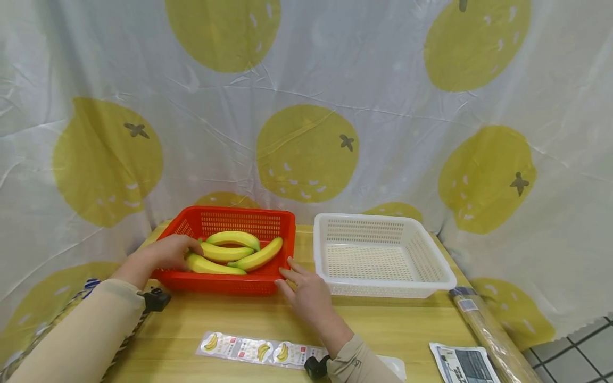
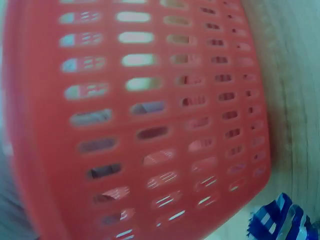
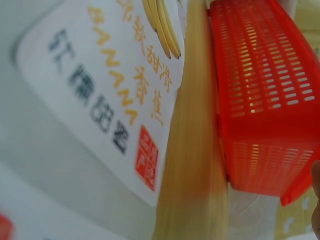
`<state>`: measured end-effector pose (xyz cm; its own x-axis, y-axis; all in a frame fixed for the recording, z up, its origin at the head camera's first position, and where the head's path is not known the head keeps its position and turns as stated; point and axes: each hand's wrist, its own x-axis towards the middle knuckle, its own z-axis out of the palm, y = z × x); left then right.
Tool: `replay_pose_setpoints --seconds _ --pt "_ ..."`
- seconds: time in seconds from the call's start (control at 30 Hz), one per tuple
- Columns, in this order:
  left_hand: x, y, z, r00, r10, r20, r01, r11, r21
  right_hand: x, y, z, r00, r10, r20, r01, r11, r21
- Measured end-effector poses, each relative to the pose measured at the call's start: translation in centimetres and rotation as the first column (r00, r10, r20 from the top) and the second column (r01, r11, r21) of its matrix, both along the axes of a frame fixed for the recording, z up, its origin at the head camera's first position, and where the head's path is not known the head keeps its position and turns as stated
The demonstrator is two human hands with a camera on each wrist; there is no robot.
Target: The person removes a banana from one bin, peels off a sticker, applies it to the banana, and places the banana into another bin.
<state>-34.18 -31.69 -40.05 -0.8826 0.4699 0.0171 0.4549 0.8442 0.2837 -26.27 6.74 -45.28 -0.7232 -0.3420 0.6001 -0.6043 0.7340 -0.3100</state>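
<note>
Several yellow bananas with green tips lie in a red plastic basket (image 1: 225, 284) at the left of the table. My left hand (image 1: 174, 252) reaches over its left front rim, fingers curled around the left end of the front banana (image 1: 213, 266). Behind it lie a middle banana (image 1: 227, 253), a back banana (image 1: 234, 238) and a slanted banana (image 1: 258, 256). At the basket's right front corner, my right hand (image 1: 306, 292) has its fingers spread, fingertips at the rim. The left wrist view shows the slotted red wall (image 2: 165, 135), which hides that hand.
A white basket (image 1: 383, 287) stands to the right. In front lies a strip of banana stickers (image 1: 258, 351). A printed packet (image 1: 464, 364) and a long plastic-wrapped roll (image 1: 493, 335) lie along the right edge. A lemon-patterned curtain (image 1: 306, 80) hangs behind the table.
</note>
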Motion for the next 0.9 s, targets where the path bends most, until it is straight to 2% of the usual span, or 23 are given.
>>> replay_pose_setpoints --seconds 0.13,0.3,0.63,0.83,0.9 --pt "0.3 -0.3 0.6 0.998 0.03 0.059 -0.034 0.997 0.075 0.0 0.1 0.1 1.0 0.005 -0.006 -0.005 1.0 0.001" --pt "0.6 -0.5 0.7 0.994 0.047 0.102 -0.062 0.986 0.153 -0.2 0.1 0.1 1.0 0.001 -0.008 -0.001 1.0 0.006" --pt "1.4 -0.7 0.0 0.989 0.073 0.125 -0.104 0.961 0.258 0.1 0.0 0.3 1.0 0.005 0.005 -0.005 1.0 -0.001" --pt "2.1 -1.1 0.5 0.985 0.123 0.124 -0.155 0.94 0.303 0.3 0.0 0.4 1.0 0.002 0.027 -0.002 1.0 -0.003" --pt "2.5 -1.0 0.8 0.987 0.121 0.108 -0.15 0.935 0.321 0.3 0.1 0.3 0.999 0.005 0.034 -0.004 1.0 -0.01"
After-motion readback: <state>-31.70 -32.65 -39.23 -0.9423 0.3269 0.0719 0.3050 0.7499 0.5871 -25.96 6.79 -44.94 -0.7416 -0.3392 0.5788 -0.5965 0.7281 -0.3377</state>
